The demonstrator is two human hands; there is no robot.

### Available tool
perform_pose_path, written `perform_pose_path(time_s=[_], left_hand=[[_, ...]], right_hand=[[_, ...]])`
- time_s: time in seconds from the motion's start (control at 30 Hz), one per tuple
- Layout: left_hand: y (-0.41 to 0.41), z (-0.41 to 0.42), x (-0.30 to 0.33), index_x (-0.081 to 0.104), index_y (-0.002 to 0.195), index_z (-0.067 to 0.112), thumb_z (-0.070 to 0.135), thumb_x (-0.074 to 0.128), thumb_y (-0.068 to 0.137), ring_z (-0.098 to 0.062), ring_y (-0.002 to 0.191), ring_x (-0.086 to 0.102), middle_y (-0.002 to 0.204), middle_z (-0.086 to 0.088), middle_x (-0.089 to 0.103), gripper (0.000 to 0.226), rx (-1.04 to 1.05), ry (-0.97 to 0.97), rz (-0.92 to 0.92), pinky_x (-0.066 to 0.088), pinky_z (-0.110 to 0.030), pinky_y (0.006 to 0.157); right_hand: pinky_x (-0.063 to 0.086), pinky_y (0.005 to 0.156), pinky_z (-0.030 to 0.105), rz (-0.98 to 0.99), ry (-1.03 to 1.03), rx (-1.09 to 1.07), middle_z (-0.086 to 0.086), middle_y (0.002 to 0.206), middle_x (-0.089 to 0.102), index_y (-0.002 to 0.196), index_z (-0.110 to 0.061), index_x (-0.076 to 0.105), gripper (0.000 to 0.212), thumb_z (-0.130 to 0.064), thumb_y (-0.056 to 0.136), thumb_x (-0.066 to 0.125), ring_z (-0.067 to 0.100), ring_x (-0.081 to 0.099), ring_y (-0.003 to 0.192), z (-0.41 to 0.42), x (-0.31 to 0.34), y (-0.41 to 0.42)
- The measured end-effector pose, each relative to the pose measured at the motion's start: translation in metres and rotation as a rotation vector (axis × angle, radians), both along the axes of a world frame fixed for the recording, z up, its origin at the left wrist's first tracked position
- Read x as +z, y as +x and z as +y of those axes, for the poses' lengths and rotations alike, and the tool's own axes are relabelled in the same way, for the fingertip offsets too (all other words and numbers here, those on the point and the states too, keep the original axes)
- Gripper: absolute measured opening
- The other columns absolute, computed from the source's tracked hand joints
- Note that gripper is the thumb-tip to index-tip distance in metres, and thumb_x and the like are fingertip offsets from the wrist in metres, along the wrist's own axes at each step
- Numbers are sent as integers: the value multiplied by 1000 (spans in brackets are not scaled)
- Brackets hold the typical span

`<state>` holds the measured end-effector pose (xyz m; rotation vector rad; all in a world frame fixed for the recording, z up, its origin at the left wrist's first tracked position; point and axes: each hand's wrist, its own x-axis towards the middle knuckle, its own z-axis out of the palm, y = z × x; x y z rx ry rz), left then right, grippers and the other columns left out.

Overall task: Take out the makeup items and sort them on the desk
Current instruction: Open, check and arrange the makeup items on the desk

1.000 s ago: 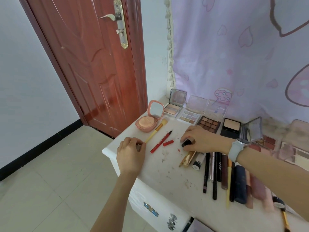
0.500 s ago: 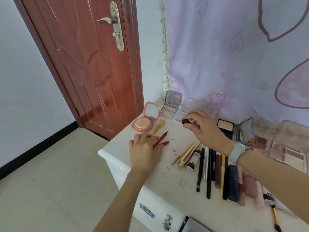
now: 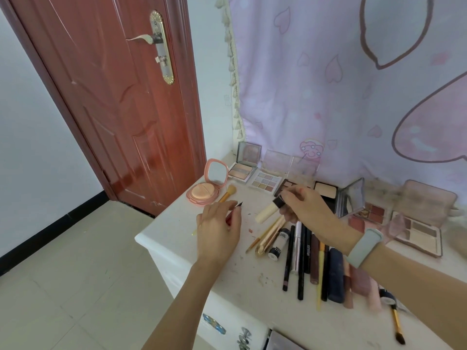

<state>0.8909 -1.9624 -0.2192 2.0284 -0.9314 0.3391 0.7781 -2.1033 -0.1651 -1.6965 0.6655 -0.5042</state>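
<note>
Mostly sorted: palettes [image 3: 264, 181] at back, pencils [image 3: 307, 251] rowed. Your right hand [image 3: 307, 209] pinches cream-handled brush [image 3: 267, 210]; left hand [image 3: 218, 227] grips red liner pen [image 3: 236, 209]. Both unplaced.

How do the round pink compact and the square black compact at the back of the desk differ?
The pink compact is rounded with a peach cushion in its base; the black compact is square with a pale beige pressed pan. The pink compact stands at the left end of the back row, beside a yellow brush; the black compact sits further right, behind the right hand. Both lie open on the desk.
</note>
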Motion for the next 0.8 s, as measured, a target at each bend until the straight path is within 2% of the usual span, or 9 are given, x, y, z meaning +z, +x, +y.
perform_pose_path(time_s=[0.07,0.17,0.27,0.37,0.47,0.53,0.67,0.73,0.8], left_hand=[[-13,7,8,64,111,17,31,53,88,-3,87,55,94,10,63,30,-208,-111,96,43,-20,78],[-27,15,10,62,113,15,27,63,85,2,80,52,93,10,61,30,-385,-39,59,38,-4,69],[-33,21,11,64,104,4,19,57,89,-12,74,59,91,-4,66,22,-359,27,-87,38,-9,64],[-37,23,10,62,99,2,19,45,92,-20,66,61,84,-7,66,25,-295,110,-226,43,-24,52],[-41,26,10,55,104,4,21,34,98,-22,68,57,87,-7,62,27,-316,113,-90,42,-31,57],[-40,27,9,52,104,8,22,32,99,-14,67,51,86,-1,59,25,-346,102,21,40,-27,60],[-39,25,13,47,86,20,29,25,97,-3,59,44,67,9,46,26,-350,30,265,36,-24,59],[-38,26,16,44,80,28,33,24,95,1,56,45,63,11,43,25,-335,-18,301,33,-15,54],[-37,28,17,41,80,33,38,23,91,4,57,45,61,12,42,22,-355,-24,277,34,-13,52]], right_hand=[[45,47,20,35,117,25,4,59,62,90,-8,56,11,-11,93,46,10,54,46,8,-2,-3],[43,46,21,42,243,57,4,54,61,87,-7,56,12,-10,92,46,14,52,46,21,-6,-6],[31,39,17,85,198,78,-5,43,48,80,-13,53,18,-25,93,49,9,38,39,28,-7,-10],[27,38,14,125,73,120,-11,37,41,75,-14,49,28,-37,92,49,5,31,35,32,-10,-13],[31,43,16,157,-49,137,-12,42,47,78,-15,49,26,-35,94,46,2,36,38,35,-14,-14],[34,47,16,149,-119,143,-6,54,49,80,-17,49,21,-31,95,45,4,39,44,39,-16,-17],[38,55,12,26,-339,200,-3,71,47,84,-27,43,14,-18,95,45,2,41,57,45,-17,-24],[38,56,13,-3,-384,262,-6,73,47,86,-31,42,18,-16,94,46,-1,41,56,44,-13,-25],[38,56,13,21,-398,315,-8,79,51,90,-34,41,18,-17,94,47,-1,42,56,40,-10,-25]])
